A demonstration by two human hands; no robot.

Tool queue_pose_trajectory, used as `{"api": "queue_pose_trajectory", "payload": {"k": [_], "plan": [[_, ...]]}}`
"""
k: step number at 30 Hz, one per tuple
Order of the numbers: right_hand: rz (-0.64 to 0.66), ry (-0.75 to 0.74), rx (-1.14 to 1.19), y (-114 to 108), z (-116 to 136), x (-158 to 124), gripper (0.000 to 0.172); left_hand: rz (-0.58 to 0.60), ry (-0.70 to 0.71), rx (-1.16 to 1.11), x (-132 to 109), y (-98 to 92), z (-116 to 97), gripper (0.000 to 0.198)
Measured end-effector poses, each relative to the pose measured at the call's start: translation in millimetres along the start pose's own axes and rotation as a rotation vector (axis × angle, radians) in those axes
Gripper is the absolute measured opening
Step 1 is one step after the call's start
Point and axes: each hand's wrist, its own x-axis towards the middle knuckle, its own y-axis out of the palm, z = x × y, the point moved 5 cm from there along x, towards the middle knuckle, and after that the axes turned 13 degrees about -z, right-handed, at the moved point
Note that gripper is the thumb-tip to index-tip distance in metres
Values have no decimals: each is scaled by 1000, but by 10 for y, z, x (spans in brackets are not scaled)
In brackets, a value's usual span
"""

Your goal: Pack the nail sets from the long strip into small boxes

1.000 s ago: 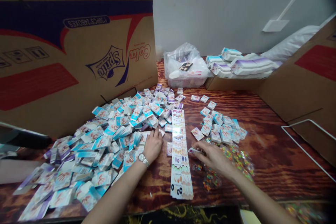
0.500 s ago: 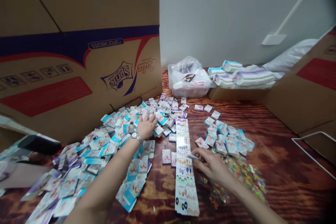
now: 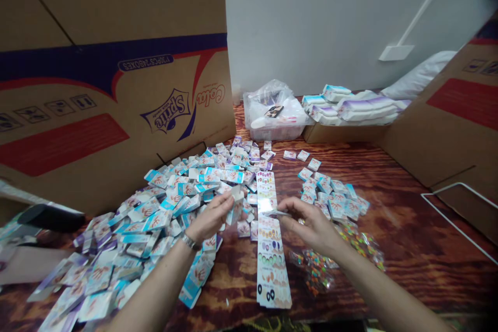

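Note:
My left hand pinches a small white cardboard box above the table, with one end turned up. In my right hand, thumb and fingers close on a thin, pale flat piece; its kind is too small to make out. Between and below my hands lies a stack of long printed paper strips showing rows of coloured nail designs. Left of it spreads a heap of small blue, purple and white boxes. Beyond my right hand sits a smaller group of the same boxes.
Clear bags of colourful bits lie beside my right forearm. Big cardboard cartons stand left and right. At the back are a plastic tub and a low box of white packs. A dark object lies left.
My left hand has drawn back from the heap toward me, now with a small box in it. My right hand has risen slightly over the strips, still pinching the thin piece.

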Motion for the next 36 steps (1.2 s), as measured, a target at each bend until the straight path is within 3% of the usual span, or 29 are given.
{"api": "queue_pose_trajectory", "payload": {"k": [3,6,9,12,15,18,24,27,31,34,36], "plan": [[51,-111,-46,52,113,5,10,62,-120,-156,-256,279,280,59],[133,-206,-127,131,175,-15,10,62,-165,-268,-397,423,410,54],[241,-289,-231,205,228,-37,15,58,-177,-310,-442,449,428,53],[328,-351,-367,269,271,-55,15,63,-146,-196,-446,436,397,49],[345,-412,-518,324,301,-71,14,66,-117,-49,-451,439,374,41],[370,-463,-510,371,336,-104,17,70,-116,-23,-465,461,390,38],[367,-338,-239,377,306,-128,17,96,-99,-17,-495,493,407,40],[316,-285,-260,408,228,-159,11,99,36,113,-526,514,306,33],[264,-310,-292,432,184,-223,14,-35,209,218,-594,496,217,34],[173,-249,-283,343,145,-180,20,-22,204,209,-640,509,259,28],[224,-161,-216,307,94,-138,27,24,178,148,-657,524,281,28]]}}
